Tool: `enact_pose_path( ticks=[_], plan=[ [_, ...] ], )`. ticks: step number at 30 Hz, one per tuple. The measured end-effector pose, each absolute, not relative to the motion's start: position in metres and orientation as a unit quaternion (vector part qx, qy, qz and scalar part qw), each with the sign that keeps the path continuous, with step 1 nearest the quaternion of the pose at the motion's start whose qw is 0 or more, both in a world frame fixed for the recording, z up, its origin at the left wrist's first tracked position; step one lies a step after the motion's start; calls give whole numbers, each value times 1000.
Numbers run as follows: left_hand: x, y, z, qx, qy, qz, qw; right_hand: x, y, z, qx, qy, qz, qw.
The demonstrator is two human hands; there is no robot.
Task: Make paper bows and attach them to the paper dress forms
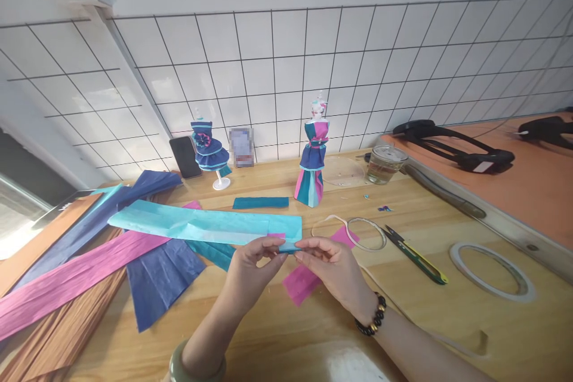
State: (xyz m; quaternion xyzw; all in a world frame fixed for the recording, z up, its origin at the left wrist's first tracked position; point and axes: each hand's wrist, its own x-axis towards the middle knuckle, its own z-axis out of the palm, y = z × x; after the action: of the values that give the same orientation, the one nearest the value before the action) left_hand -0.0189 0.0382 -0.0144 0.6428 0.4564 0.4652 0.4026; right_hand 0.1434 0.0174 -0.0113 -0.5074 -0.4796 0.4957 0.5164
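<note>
Blue strip (290,247), short & narrow, sits btwn both sets of fingertips, front-centre of my view. L hand (248,268) has thumb + index pinched on its left end; R hand (338,268) pinches the right end likewise. Key relation, I'd judge: its long axis runs L–R, approx in line w/ the two pinches, so neither hand is nearer & any tug would run along that line. I see pale blue on top, darker teal along the near edge; can't tell no. of layers b/c fingers cover the ends.

Just behind L fingertips a pink scrap (276,236) peeks out; can't tell if it's attached. Beyond that, long aqua band (201,221) lies roughly parallel, right end just past the pinch, rest running off L. Magenta piece (301,285) slants partly under R hand.

Further out on R: thin white ring (366,234), then yellow-green snips (416,256), blades pointing away from me, then bigger tape ring (492,271). On L: navy sheet (163,286) & long pink strip (85,274). Far side: teal strip (261,203) flat on table (268,334), also L–R.
</note>
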Motion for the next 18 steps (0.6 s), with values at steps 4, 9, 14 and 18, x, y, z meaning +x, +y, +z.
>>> enact_pose_path(
  ticks=[4, 9, 14, 18],
  plan=[
    [-18, 37, -13, 660, 462, 438, 399, 144, 17, -15, -522, -516, 462, 498],
    [-18, 37, -13, 662, 474, 412, 409, 146, 15, -15, -512, -573, 405, 495],
    [-19, 36, -9, 680, 458, 409, 402, 146, 13, -9, -483, -650, 319, 491],
    [-19, 36, -8, 688, 454, 412, 388, 147, 14, -9, -480, -666, 301, 485]
  ],
)
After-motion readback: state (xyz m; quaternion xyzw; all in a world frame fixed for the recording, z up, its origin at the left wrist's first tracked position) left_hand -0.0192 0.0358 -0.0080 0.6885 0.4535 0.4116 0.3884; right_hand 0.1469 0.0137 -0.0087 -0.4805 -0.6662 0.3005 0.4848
